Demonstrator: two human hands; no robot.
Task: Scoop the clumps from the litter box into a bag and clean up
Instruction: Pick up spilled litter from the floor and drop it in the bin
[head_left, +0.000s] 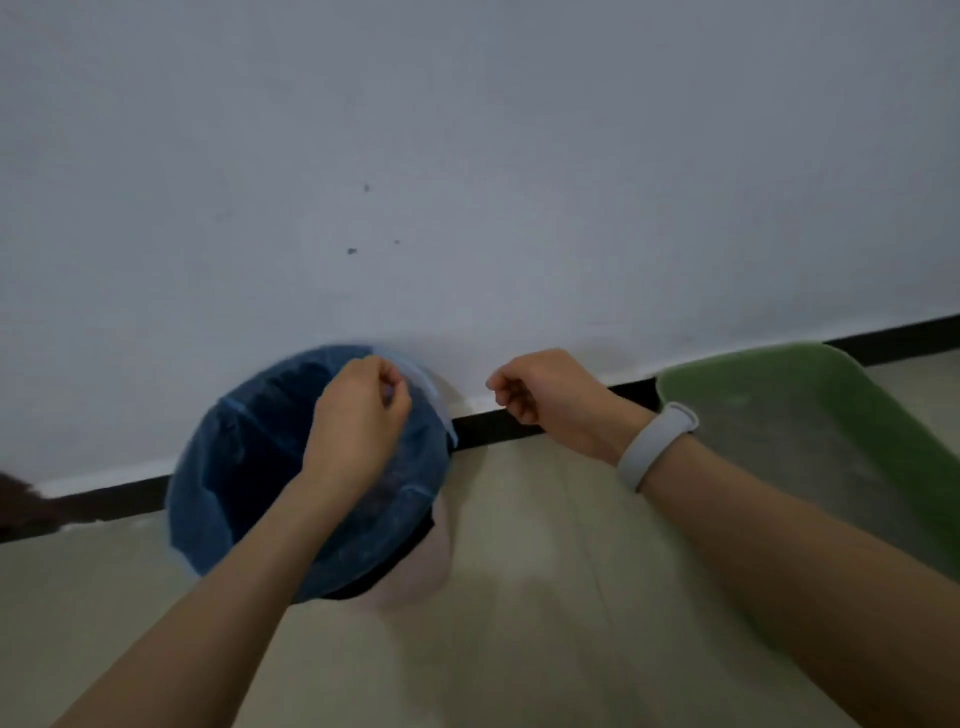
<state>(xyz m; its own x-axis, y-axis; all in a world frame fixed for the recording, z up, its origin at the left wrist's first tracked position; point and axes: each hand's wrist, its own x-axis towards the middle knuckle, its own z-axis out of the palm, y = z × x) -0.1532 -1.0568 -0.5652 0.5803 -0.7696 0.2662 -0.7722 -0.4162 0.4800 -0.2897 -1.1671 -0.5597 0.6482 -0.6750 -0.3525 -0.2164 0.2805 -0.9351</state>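
Note:
A round bin lined with a translucent blue bag (244, 467) stands against the wall on the left. My left hand (358, 421) is over the bin's far right rim and pinches the bag's edge, where a pale strip of plastic lifts up. My right hand (540, 395) hovers to the right of the bin near the black skirting, fingers curled, holding nothing I can see. A green litter box (810, 415) with grey litter lies at the right, partly behind my right forearm.
A white wall (467, 182) fills the upper view, with a black skirting strip (498, 423) along its foot. Beige floor (519, 649) spreads below. A dark brown object (15, 499) pokes in at the left edge. A grey band is on my right wrist.

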